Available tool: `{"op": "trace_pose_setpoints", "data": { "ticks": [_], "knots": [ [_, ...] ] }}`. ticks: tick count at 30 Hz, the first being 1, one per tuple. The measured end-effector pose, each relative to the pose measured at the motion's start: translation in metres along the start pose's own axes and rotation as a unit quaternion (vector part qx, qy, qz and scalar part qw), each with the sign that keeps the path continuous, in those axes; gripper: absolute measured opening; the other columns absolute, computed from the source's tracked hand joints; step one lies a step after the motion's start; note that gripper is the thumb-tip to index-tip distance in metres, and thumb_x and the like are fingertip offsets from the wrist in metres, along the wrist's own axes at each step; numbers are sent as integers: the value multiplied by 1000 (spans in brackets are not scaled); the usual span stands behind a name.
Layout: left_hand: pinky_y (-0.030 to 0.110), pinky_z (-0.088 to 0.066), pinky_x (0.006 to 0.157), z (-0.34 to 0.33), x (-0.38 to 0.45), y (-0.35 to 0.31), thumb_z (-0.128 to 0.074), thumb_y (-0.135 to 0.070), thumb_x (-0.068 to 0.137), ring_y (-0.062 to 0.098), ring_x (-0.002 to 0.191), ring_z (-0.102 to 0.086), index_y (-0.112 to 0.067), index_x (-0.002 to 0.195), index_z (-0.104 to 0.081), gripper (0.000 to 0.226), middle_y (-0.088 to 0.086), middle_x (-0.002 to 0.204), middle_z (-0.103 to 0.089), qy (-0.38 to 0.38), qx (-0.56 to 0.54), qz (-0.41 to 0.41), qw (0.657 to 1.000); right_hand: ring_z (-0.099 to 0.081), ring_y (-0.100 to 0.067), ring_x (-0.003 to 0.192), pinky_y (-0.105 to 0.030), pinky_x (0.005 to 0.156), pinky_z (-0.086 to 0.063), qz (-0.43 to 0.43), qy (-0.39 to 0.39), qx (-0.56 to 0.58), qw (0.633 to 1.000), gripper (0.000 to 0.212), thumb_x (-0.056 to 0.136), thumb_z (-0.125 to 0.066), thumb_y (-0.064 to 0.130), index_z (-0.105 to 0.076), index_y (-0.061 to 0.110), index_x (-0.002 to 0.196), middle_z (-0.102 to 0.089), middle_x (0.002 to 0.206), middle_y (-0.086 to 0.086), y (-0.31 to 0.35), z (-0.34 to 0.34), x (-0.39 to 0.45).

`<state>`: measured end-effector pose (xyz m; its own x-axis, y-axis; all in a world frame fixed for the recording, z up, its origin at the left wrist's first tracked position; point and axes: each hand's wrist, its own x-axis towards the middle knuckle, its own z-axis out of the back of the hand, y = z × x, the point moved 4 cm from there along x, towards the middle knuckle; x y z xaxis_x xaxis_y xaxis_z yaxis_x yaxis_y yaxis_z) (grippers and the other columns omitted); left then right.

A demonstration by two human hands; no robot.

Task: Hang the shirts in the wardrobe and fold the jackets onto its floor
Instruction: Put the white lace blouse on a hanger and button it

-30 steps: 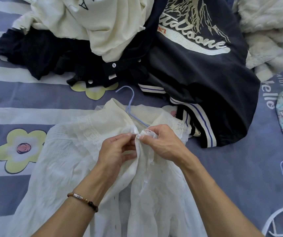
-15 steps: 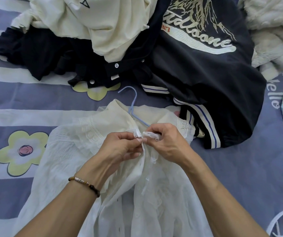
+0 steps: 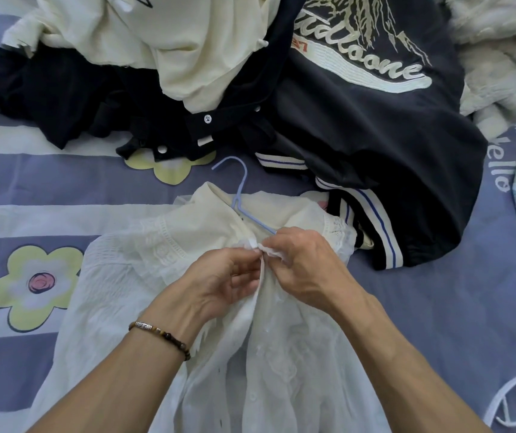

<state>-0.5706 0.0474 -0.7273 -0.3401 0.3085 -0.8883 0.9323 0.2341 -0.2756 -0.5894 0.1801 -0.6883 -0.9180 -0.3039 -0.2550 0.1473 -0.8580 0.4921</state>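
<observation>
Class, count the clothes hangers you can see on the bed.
At least 2. A blue hanger sits inside the white shirt, its hook poking out at the collar. White hangers lie at the right edge, cut off by the frame, so their number is unclear.

A: What fills the background?
B: Bed only. Sheet (image 3: 437,307) is blue-purple with wide white stripes (image 3: 47,137) on the left.

A: Any print?
B: Pale yellow flower (image 3: 33,287) with a pink centre at left, another flower (image 3: 169,170) partly hidden higher up. White lettering (image 3: 497,170) at the right edge, white line drawing (image 3: 506,398) bottom right.

A: Walls, floor, windows?
B: Out of frame. Light is soft and even, shadows faint.
</observation>
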Motion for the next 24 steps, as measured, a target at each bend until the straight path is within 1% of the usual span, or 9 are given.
{"op": "trace_pose_setpoints", "data": {
  "ticks": [3, 5, 6, 9, 12, 15, 17, 20, 24],
  "knots": [
    [18, -49, 50, -4, 2, -4, -66, -13, 88, 11, 58, -57, -9, 85, -68, 5, 3, 73, -62, -36, -13, -31, 999, -53, -16, 87, -36, 79, -48, -46, -27, 30, 998, 30, 79, -56, 37, -68, 13, 91, -61, 88, 3, 1, -4, -8],
    [19, -48, 49, -5, 4, -5, -69, -11, 85, 12, 56, -52, -10, 84, -68, 2, 4, 72, -59, -58, -6, -54, 997, -48, -20, 111, -37, 95, -41, -46, -102, -52, 992, 52, 71, -60, 53, -66, 18, 108, -60, 112, 0, 4, -3, -13],
    [19, -48, 50, -4, 4, -4, -70, -10, 84, 13, 56, -51, -10, 84, -68, 2, 5, 72, -59, -73, -5, -65, 995, -47, -23, 114, -39, 96, -38, -47, -146, -88, 984, 57, 69, -63, 56, -64, 18, 112, -57, 116, -2, 6, -1, -16],
    [25, -46, 53, 0, 5, -3, -71, -5, 81, 18, 64, -55, -1, 88, -72, 9, 11, 75, -64, -105, -9, -90, 990, -50, -24, 85, -37, 74, -39, -36, -226, -138, 964, 33, 72, -72, 41, -62, 16, 90, -56, 87, -3, 22, -8, -25],
    [22, -43, 46, 1, 2, -1, -72, -4, 82, 16, 57, -59, 4, 91, -71, 12, 13, 74, -67, -108, -2, -100, 989, -47, -21, 63, -34, 59, -38, -84, -228, -105, 964, 12, 76, -67, 28, -63, 16, 75, -49, 69, 1, 27, -27, -29],
    [19, -52, 50, 0, 1, 0, -71, -5, 85, 13, 58, -63, 1, 88, -70, 7, 10, 72, -69, -110, 13, -116, 987, -53, -20, 60, -34, 59, -46, -127, -239, -10, 963, 7, 77, -69, 16, -71, 16, 84, -55, 69, 1, 20, -34, -27],
    [24, -56, 64, 2, 2, 0, -71, -6, 85, 15, 65, -66, -1, 86, -71, 5, 10, 73, -70, -113, 30, -123, 986, -55, -18, 59, -34, 58, -49, -123, -220, 45, 967, 7, 81, -68, 10, -72, 14, 85, -58, 70, 0, 18, -36, -24],
    [38, -59, 86, 6, 5, -1, -73, -8, 84, 29, 89, -72, -2, 88, -73, 8, 16, 88, -75, -102, 61, -112, 987, -53, -15, 56, -34, 55, -48, -120, -206, 86, 967, 13, 86, -61, 11, -72, 13, 80, -56, 68, 1, 12, -37, -22],
    [38, -60, 82, 5, 7, -6, -71, -8, 84, 28, 88, -73, 1, 93, -72, 13, 17, 90, -75, -73, 108, -93, 987, -50, -10, 57, -26, 54, -44, -84, -201, 81, 973, 11, 84, -62, 15, -72, 14, 80, -53, 68, 4, 6, -34, -22]
  ]
}}
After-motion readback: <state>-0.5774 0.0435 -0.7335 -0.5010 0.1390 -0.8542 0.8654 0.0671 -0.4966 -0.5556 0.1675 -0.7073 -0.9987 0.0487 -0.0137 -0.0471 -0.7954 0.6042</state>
